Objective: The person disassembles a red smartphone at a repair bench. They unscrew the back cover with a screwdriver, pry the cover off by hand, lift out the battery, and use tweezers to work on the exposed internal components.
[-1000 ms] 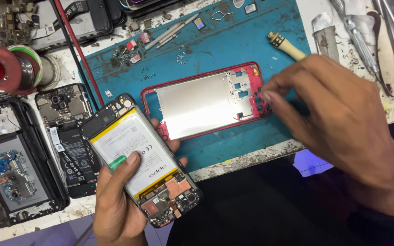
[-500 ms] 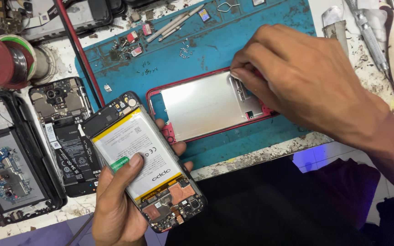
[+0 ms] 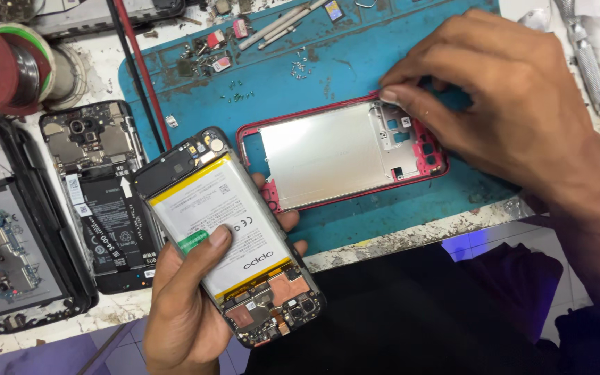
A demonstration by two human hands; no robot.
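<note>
Fingertips of the right hand pinch the top edge of the red phone frame lying on the blue mat; the left hand grips the opened phone (battery up). Lift the frame evenly, avoiding the loose screws.

- Left hand: palm up, fingers curled in a hold, thumb pressed flat on top;
- Right hand: palm down, forefinger and thumb pinched at their tips.
</note>
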